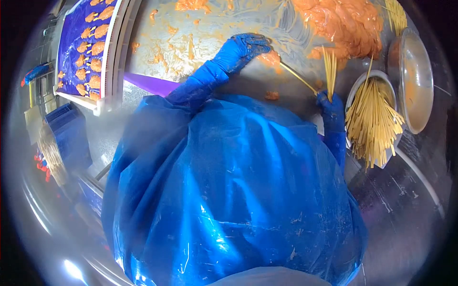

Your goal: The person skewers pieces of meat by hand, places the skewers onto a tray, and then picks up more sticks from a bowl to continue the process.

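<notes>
My left hand (248, 46), in a blue glove, is over the metal work surface, its fingers curled against a small piece of raw, orange-coated meat (270, 58). A thin wooden skewer (299, 77) runs from that piece back to my right hand (330, 102). My right hand, also gloved in blue, is closed round the skewer's near end and a small bunch of skewers (329, 71) that points up and away. How deep the skewer tip sits in the meat is hidden. A metal container (352, 93) packed with loose skewers (373, 121) stands just right of that hand.
A large heap of coated meat (341, 24) lies at the back right. Beside it stands a metal bowl (419, 81). At the left, a tray (76, 52) lined in blue holds rows of skewered meat (95, 65). Meat scraps and smears cover the metal surface (214, 24).
</notes>
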`<state>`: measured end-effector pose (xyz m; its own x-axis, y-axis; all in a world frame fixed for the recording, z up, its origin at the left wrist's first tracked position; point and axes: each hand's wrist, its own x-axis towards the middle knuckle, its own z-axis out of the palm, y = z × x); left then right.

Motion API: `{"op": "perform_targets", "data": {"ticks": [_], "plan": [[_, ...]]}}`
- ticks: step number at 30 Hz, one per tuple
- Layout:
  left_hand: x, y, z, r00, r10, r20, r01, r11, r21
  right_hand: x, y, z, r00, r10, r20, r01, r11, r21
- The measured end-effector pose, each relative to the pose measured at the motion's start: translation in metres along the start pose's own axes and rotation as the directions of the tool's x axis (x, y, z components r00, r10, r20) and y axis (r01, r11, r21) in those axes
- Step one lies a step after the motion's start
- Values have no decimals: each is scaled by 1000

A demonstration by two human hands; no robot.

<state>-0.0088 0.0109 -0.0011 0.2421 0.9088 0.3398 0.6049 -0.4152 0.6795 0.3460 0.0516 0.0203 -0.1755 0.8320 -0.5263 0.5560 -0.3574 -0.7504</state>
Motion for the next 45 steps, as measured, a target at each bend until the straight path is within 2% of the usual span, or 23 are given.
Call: {"op": "perform_targets", "data": {"ticks": [1,2,3,4,5,6,8,10,16,22,26,28,32,34,37,38,40,44,45], "plan": [[-1,2,3,1000,-1,0,1,1000,0,-8,0,-3,999,9,-46,-9,1000,7],[-2,5,9,943,-313,-115,215,834,-508,-10,12,-1,999,10,-47,-9,1000,8],[-2,8,12,793,-607,-49,251,399,-882,-9,31,4,986,-83,-143,86,996,13],[-1,16,9,795,-605,-45,253,398,-882,-10,43,7,956,-170,-241,177,984,10],[0,27,1,861,-432,-268,300,857,-418,-13,40,7,956,-162,-246,170,985,13],[0,33,-1,931,-153,-331,236,945,226,-14,37,6,964,-131,-230,131,991,-17],[3,32,14,926,-121,-358,209,953,218,-19,17,8,972,-99,-213,90,995,-51],[4,28,24,962,-74,-264,130,971,201,-23,-3,14,989,-34,-142,52,991,121],[5,23,22,974,-34,-225,79,977,197,-5,12,13,972,-212,-98,206,976,-65],[6,16,25,977,-11,-215,47,985,166,-11,-5,10,998,-39,-48,40,999,26],[8,16,24,975,14,-220,17,990,141,-8,0,10,991,-112,-78,113,994,13],[8,16,24,975,14,-220,20,988,152,-9,-5,6,976,-192,-101,164,958,-235],[9,15,27,974,16,-225,17,990,142,-14,-18,7,982,-156,-107,134,973,-188],[9,13,27,976,18,-217,14,989,146,-9,-14,7,977,-197,-78,178,963,-202],[9,10,29,979,12,-202,18,989,144,-4,-13,4,983,-169,-70,145,954,-263],[9,10,29,981,3,-195,25,990,141,-2,-13,4,983,-169,-70,145,954,-264],[10,10,27,981,12,-192,10,994,112,3,-11,6,991,-133,25,132,990,51],[11,9,25,988,21,-153,-7,996,89,23,1,5,982,-188,3,188,982,10],[10,9,25,988,19,-153,-6,996,87,26,2,4,965,-263,-2,262,961,-91]]}}
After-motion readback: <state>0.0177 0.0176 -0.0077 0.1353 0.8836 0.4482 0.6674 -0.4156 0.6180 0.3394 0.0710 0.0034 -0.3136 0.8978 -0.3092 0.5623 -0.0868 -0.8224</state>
